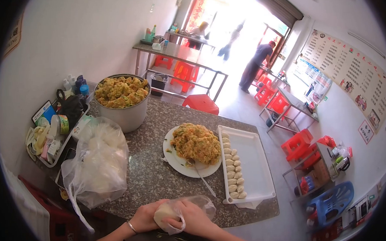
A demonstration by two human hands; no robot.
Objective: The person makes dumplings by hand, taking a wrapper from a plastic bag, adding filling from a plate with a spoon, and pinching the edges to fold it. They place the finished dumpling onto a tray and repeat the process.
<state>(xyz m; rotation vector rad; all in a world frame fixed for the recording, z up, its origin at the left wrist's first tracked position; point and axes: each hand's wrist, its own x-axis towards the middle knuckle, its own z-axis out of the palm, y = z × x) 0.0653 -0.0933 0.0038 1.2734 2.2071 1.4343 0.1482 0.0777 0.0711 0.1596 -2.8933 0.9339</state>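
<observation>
At the near edge of the table, my left hand (pixel 146 215), with a bangle at the wrist, is closed around a pale round stack of what look like dumpling wrappers (pixel 166 213). My right hand (pixel 193 217) grips the clear plastic bag (pixel 207 204) that partly covers the stack. Just beyond them is a white plate (pixel 170 163) heaped with chopped yellow-orange filling (pixel 195 142). A spoon (pixel 205 182) rests on it, handle toward me. On the right, a white tray (pixel 258 173) carries rows of folded dumplings (pixel 232 174) along its left side.
A large metal pot (pixel 128 118) of filling stands at the back left. Nearer lies a bulging plastic bag (pixel 101 161) of pale contents, beside a cluttered basket (pixel 59 154). Beyond are tables, red stools (pixel 186 75) and a person (pixel 259 61) bending over a table.
</observation>
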